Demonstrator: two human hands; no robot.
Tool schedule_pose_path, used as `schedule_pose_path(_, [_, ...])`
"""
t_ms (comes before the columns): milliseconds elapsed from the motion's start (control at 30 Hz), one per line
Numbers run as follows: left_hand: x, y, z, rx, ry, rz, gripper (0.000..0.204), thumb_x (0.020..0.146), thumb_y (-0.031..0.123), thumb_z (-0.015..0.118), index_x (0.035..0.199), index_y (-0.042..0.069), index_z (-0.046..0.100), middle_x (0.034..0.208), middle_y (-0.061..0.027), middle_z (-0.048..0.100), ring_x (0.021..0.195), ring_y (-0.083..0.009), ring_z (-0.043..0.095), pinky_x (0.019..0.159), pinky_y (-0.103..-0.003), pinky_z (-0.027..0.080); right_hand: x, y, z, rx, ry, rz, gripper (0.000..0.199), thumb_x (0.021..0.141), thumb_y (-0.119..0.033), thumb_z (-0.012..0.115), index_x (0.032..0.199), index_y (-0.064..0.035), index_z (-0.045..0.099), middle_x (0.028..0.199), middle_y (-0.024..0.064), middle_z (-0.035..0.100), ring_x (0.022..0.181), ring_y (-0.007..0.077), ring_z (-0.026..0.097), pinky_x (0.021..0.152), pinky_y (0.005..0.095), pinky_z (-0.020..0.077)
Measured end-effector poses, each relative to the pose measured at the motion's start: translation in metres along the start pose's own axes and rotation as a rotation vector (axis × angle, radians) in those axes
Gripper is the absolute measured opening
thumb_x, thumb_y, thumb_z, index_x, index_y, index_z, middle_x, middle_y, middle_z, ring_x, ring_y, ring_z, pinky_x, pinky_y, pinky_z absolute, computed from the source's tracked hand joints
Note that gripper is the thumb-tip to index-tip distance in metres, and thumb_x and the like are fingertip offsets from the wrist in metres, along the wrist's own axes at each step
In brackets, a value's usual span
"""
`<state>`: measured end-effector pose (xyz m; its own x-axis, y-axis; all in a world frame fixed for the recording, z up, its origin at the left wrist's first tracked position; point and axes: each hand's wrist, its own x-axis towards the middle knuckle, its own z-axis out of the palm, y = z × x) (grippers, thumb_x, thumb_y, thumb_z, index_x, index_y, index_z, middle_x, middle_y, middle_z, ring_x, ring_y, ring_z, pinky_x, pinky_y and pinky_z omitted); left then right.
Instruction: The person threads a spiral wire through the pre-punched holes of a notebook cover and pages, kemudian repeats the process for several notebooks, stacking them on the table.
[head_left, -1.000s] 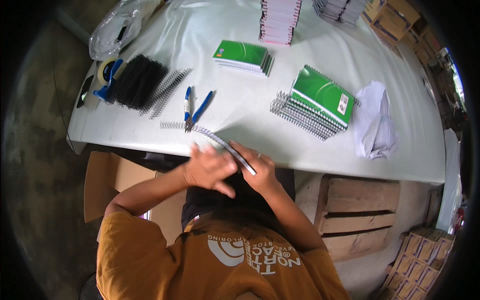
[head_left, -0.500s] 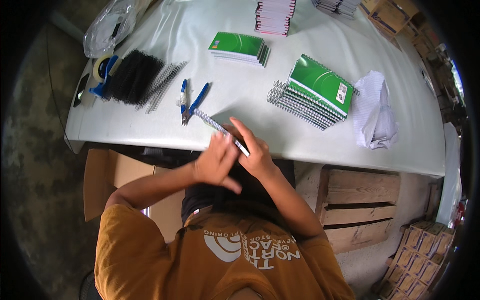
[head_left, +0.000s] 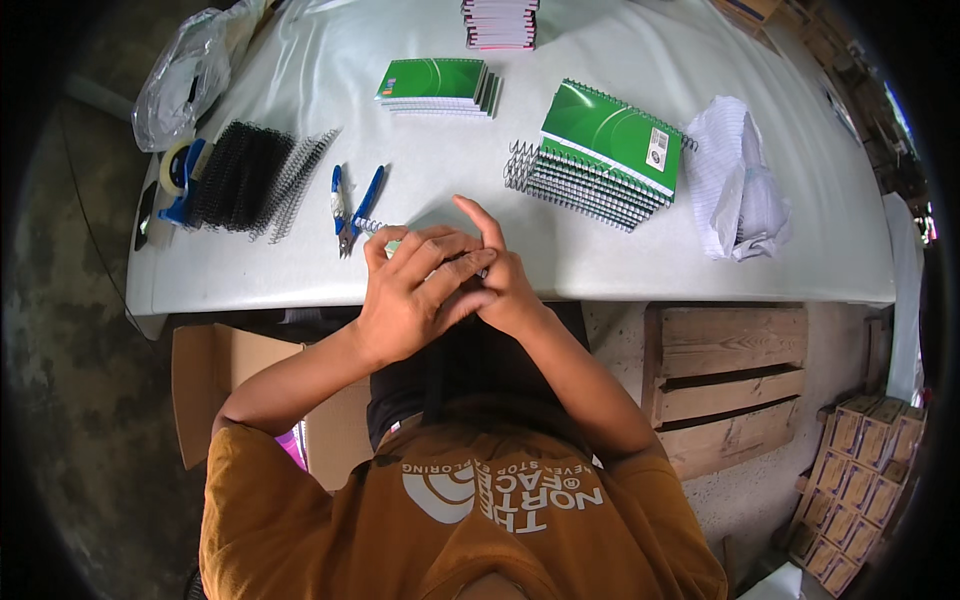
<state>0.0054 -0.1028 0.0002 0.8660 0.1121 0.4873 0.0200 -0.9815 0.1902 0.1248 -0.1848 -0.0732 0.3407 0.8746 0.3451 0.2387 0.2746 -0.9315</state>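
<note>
A spiral notebook is between my hands at the table's front edge, mostly hidden by them; a bit of its wire coil shows beyond my fingers. My right hand grips its near end, with the index finger raised. The fingers of my left hand curl over the notebook, their tips meeting the right hand. Just past the coil lie blue-handled cutting pliers, handles apart. To the right stands a stack of green spiral notebooks, with loose coil ends sticking out on its left.
On the left lie black wire coils, a blue tape dispenser and a clear plastic bag. Farther back are more green notebooks and a pink-edged stack. Crumpled white wrapping sits right. Below are a cardboard box and wooden pallet.
My left hand has moved up and right, its fingers now curled over the notebook. The whole view has shifted slightly, and things on the table appear farther left and higher.
</note>
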Motion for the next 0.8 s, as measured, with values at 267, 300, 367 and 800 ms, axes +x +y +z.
schedule_pose_path(267, [0.026, -0.005, -0.026, -0.057, -0.223, -0.003, 0.029, 0.070, 0.014, 0.073, 0.097, 0.012, 0.063, 0.092, -0.0002, 0.065, 0.091, -0.0195, 0.059, 0.084, -0.036, 0.033, 0.004, -0.005, -0.004, -0.080, 0.019, -0.080, 0.080, 0.076, 0.003, 0.063, 0.139, -0.0124, 0.017, 0.092, 0.0211, 0.064, 0.088, 0.0378, 0.064, 0.071, 0.0412, 0.0517])
schedule_pose_path(300, [0.027, -0.006, -0.027, -0.048, -0.237, -0.006, 0.029, 0.070, 0.014, 0.074, 0.097, 0.012, 0.063, 0.092, 0.0000, 0.065, 0.090, -0.0196, 0.059, 0.083, -0.035, 0.033, 0.005, -0.006, -0.003, -0.067, 0.015, -0.016, 0.080, 0.076, 0.003, 0.064, 0.139, -0.0123, 0.016, 0.090, 0.0215, 0.064, 0.087, 0.0381, 0.064, 0.071, 0.0412, 0.0514])
schedule_pose_path(367, [0.030, -0.013, -0.032, -0.059, -0.320, -0.015, 0.029, 0.070, 0.016, 0.074, 0.097, 0.012, 0.063, 0.093, -0.0002, 0.065, 0.089, -0.0201, 0.058, 0.083, -0.035, 0.034, 0.005, -0.008, -0.002, -0.045, 0.006, 0.047, 0.081, 0.076, 0.003, 0.065, 0.139, -0.0121, 0.015, 0.088, 0.0224, 0.063, 0.085, 0.0386, 0.064, 0.070, 0.0413, 0.0507])
schedule_pose_path(800, [0.038, -0.006, -0.037, -0.013, -0.333, -0.014, 0.025, 0.068, 0.015, 0.075, 0.091, 0.013, 0.066, 0.088, -0.0012, 0.065, 0.087, -0.0185, 0.059, 0.081, -0.035, 0.035, 0.006, -0.015, -0.007, 0.002, -0.034, 0.102, 0.071, 0.078, 0.006, 0.059, 0.136, -0.0085, 0.019, 0.093, 0.0228, 0.062, 0.087, 0.0407, 0.063, 0.075, 0.0408, 0.0493])
